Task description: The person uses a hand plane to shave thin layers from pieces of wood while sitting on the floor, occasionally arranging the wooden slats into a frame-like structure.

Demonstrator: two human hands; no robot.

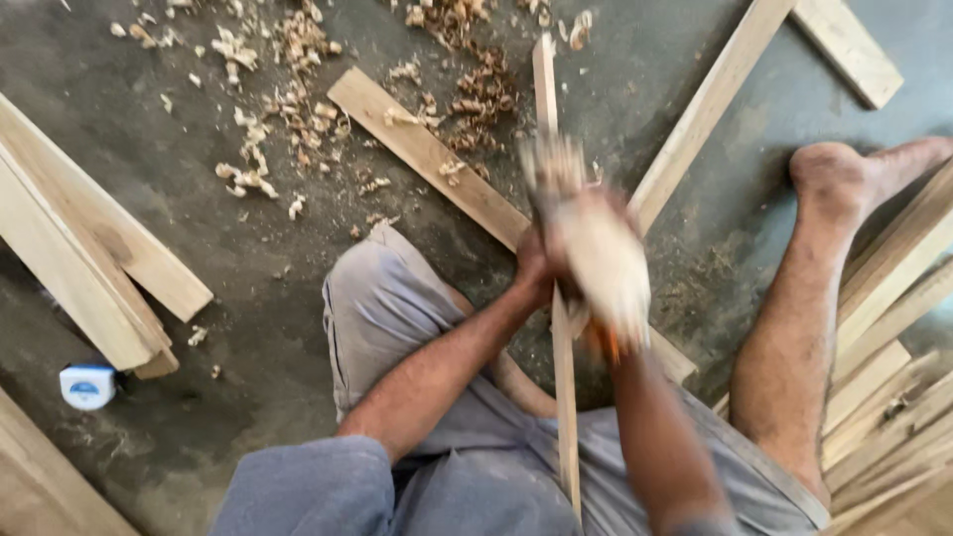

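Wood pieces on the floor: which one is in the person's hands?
The thin strip running between the legs, gripped by the left hand; the wider boards lie untouched around it.

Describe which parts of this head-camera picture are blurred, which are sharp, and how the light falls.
Head view: the right hand and its tool are smeared by motion blur; the left hand on the thin wooden strip is slightly soft; the wood shavings, planks and concrete floor are sharp; light is soft and even, without glare.
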